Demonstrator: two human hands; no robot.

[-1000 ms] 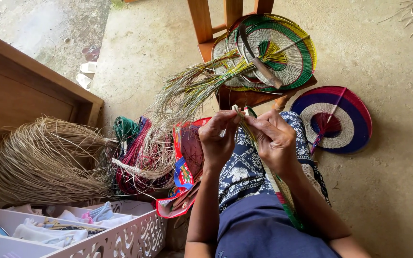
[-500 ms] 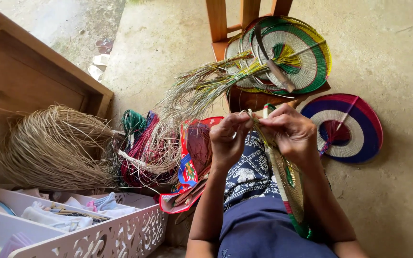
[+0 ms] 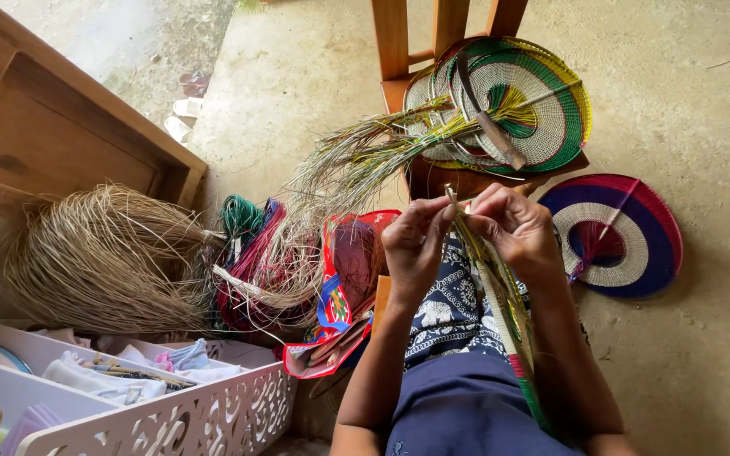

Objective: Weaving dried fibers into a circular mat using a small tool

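Note:
My left hand and my right hand meet in front of me, both pinched on a long woven strip of straw. The strip runs from my fingertips down over my lap in yellow, green and red. Loose straw ends stick up between my fingers. A sheaf of green and yellow grass strands fans out just beyond my hands.
A stack of round woven fans rests on a wooden stool. A purple, blue and white fan lies on the concrete floor at right. A raw straw bundle, coloured strands, a red bag and a white tray lie left.
Both hands have stayed together on the strip, fingers shifting slightly as they work it. The view has tilted a little, moving everything right and down.

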